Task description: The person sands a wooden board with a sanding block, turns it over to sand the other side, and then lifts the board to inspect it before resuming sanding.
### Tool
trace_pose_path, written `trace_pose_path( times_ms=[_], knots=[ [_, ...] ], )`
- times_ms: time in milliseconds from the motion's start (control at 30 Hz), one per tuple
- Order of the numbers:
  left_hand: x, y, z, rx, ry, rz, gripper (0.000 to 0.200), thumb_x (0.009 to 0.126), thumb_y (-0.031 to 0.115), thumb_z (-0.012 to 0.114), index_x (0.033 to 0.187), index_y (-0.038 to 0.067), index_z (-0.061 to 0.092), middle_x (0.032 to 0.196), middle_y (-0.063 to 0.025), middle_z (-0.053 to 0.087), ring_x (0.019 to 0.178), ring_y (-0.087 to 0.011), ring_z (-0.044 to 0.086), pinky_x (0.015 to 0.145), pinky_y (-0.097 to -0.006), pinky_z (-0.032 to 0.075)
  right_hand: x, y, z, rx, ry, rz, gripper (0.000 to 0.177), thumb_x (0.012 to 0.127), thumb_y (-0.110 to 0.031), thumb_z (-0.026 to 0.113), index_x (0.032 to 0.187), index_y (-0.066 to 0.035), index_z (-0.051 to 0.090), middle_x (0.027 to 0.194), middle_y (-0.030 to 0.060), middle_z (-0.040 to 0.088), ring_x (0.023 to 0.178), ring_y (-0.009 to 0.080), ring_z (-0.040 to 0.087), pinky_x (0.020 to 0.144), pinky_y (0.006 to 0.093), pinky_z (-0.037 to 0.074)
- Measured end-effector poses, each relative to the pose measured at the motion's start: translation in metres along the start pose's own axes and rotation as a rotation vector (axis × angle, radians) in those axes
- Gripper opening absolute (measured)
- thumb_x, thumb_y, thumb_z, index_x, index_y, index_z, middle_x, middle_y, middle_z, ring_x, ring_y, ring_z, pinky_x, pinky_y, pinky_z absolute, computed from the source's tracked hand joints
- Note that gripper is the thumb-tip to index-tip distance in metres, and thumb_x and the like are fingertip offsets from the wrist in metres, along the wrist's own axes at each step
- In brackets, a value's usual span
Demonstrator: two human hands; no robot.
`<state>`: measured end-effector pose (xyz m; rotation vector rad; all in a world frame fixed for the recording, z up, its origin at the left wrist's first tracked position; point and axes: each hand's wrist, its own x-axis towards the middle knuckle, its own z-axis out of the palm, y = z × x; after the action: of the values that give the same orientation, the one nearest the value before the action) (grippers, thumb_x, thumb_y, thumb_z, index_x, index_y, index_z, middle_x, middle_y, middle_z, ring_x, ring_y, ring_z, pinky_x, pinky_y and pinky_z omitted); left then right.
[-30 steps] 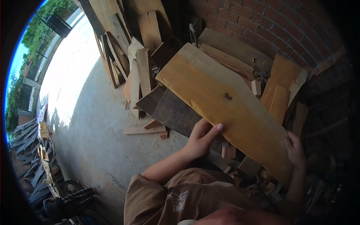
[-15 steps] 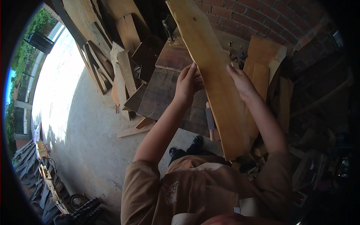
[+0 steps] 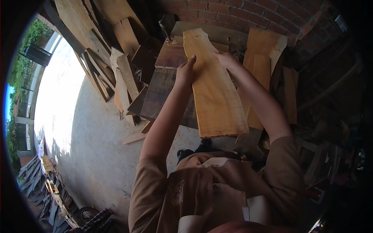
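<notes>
A long yellowish plank (image 3: pixel 217 89) with a wavy edge lies over the dark workbench top (image 3: pixel 161 91), its near end toward my body. My left hand (image 3: pixel 185 72) grips its left edge near the far end, thumb on the upper face and the other fingers hidden. On the opposite edge, my right hand (image 3: pixel 226 61) holds the board with the thumb on top, its other fingers mostly out of sight. A reddish-brown block (image 3: pixel 171 57) sits on the bench left of the plank.
Boards and offcuts (image 3: pixel 126 73) lean at the left. More planks (image 3: pixel 262 73) stand at the right, before a brick wall (image 3: pixel 272 17). A metal clamp (image 3: pixel 164 30) rises at the bench's far left. Slats (image 3: pixel 48 198) lie on the concrete floor (image 3: pixel 97 132).
The plank has tilted down toward the bench, its far end lower and nearer. Both hands have moved left and slightly away from my body with it, still holding its edges.
</notes>
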<state>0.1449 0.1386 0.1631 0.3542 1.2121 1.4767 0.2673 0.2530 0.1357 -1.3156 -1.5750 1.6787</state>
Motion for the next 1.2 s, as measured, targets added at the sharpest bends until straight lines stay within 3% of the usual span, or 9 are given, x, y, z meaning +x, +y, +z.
trace_pose_path(
  times_ms=[200,333,400,500,767,833,900,967,1200],
  knots=[
    [0.034,-0.027,-0.021,-0.095,-0.096,-0.090,0.055,0.088,0.042,0.043,0.120,-0.003,0.042,0.106,-0.0164,0.054,0.090,-0.0236,0.059,0.077,-0.0342,0.049,0.007,-0.010,0.004,-0.102,-0.031,0.163,0.038,0.088,-0.032,0.048,0.102,0.002,0.059,0.090,0.0118,0.064,0.072,0.0204,0.064,0.064,0.0338,0.051],
    [0.015,-0.023,-0.016,-0.195,-0.130,-0.183,0.045,0.091,0.036,0.040,0.116,-0.001,0.045,0.107,-0.0153,0.056,0.092,-0.0247,0.059,0.082,-0.0350,0.048,0.015,-0.018,0.001,-0.471,0.153,-0.035,0.041,0.081,-0.034,0.057,0.092,0.004,0.064,0.087,0.0136,0.066,0.072,0.0222,0.064,0.065,0.0324,0.050],
    [0.021,-0.024,-0.021,-0.030,0.002,-0.131,0.040,0.089,0.029,0.045,0.112,-0.003,0.048,0.099,-0.0141,0.059,0.086,-0.0236,0.060,0.079,-0.0327,0.048,0.008,-0.017,-0.011,-0.371,0.126,-0.019,0.038,0.081,-0.032,0.057,0.092,0.004,0.063,0.087,0.0135,0.065,0.072,0.0222,0.064,0.065,0.0326,0.050],
    [0.047,-0.010,-0.043,0.309,-0.046,-0.083,0.034,0.086,0.025,0.049,0.105,-0.003,0.052,0.090,-0.0134,0.061,0.078,-0.0227,0.061,0.072,-0.0302,0.048,-0.004,-0.021,-0.020,-0.232,0.060,-0.007,0.034,0.081,-0.028,0.055,0.092,0.004,0.063,0.087,0.0134,0.065,0.073,0.0221,0.063,0.065,0.0328,0.049],
    [0.037,0.032,-0.024,0.075,-0.167,-0.112,0.035,0.085,0.027,0.050,0.105,-0.003,0.053,0.091,-0.0139,0.060,0.076,-0.0236,0.061,0.070,-0.0316,0.049,0.006,-0.027,-0.006,0.233,-0.201,-0.092,0.022,0.083,-0.013,0.049,0.093,0.001,0.061,0.088,0.0115,0.063,0.075,0.0200,0.062,0.065,0.0337,0.048],
    [0.022,0.036,-0.011,0.051,-0.186,-0.084,0.036,0.090,0.024,0.036,0.112,-0.002,0.046,0.099,-0.0165,0.058,0.083,-0.0250,0.060,0.076,-0.0353,0.049,-0.007,-0.025,-0.015,0.451,-0.427,-0.238,0.023,0.084,-0.014,0.047,0.097,0.001,0.060,0.092,0.0113,0.062,0.076,0.0184,0.062,0.066,0.0335,0.049],
    [0.027,0.037,-0.011,0.115,-0.156,-0.024,0.035,0.091,0.022,0.035,0.113,-0.003,0.045,0.099,-0.0172,0.058,0.084,-0.0257,0.060,0.075,-0.0358,0.049,-0.015,-0.035,-0.009,0.355,-0.354,-0.266,0.025,0.086,-0.016,0.047,0.098,0.001,0.060,0.093,0.0108,0.062,0.076,0.0172,0.062,0.068,0.0330,0.049],
    [0.019,0.038,-0.003,0.010,-0.117,0.000,0.032,0.090,0.019,0.038,0.110,-0.004,0.048,0.098,-0.0154,0.058,0.083,-0.0228,0.060,0.074,-0.0335,0.050,-0.023,-0.049,0.002,0.281,-0.054,0.063,0.027,0.086,-0.019,0.048,0.100,0.001,0.059,0.094,0.0104,0.063,0.077,0.0162,0.062,0.069,0.0319,0.049],
    [-0.019,0.050,0.020,0.147,-0.089,0.164,0.026,0.089,0.012,0.043,0.104,-0.007,0.053,0.097,-0.0116,0.059,0.082,-0.0166,0.059,0.072,-0.0283,0.049,0.002,-0.036,-0.011,0.165,-0.064,0.101,0.029,0.086,-0.022,0.049,0.101,0.001,0.059,0.097,0.0099,0.062,0.080,0.0162,0.061,0.070,0.0316,0.048]
  ],
)
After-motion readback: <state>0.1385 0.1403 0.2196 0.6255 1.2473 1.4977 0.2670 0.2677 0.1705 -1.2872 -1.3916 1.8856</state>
